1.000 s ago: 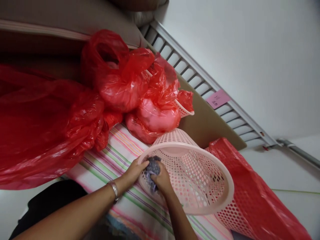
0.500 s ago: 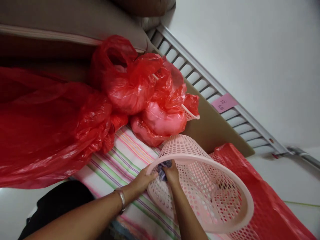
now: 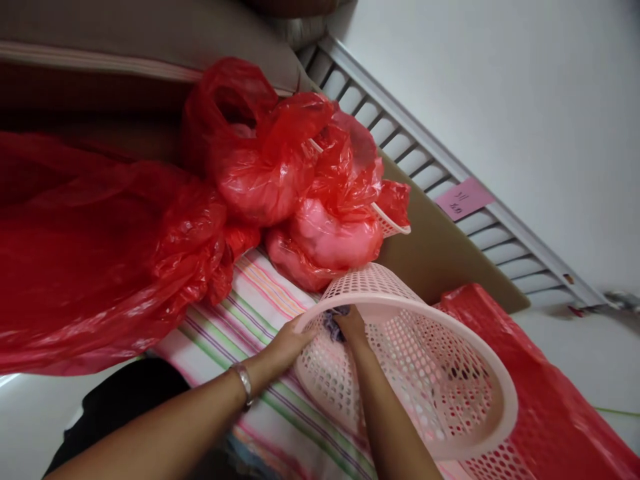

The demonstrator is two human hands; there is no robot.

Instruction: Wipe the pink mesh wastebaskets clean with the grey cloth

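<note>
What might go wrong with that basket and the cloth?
The basket lies tipped on a soft striped sheet, so it could roll or slide if the left hand at its rim slips. The dark cloth, bunched in the right hand, might snag on the holes. The basket's far end sits close to the red bags; a push could shift them.

The basket (image 3: 400,313) looks like smooth pink plastic. Shiny, crinkly plastic bags (image 3: 320,233) sit behind it, soft striped cloth (image 3: 265,293) under it.
</note>
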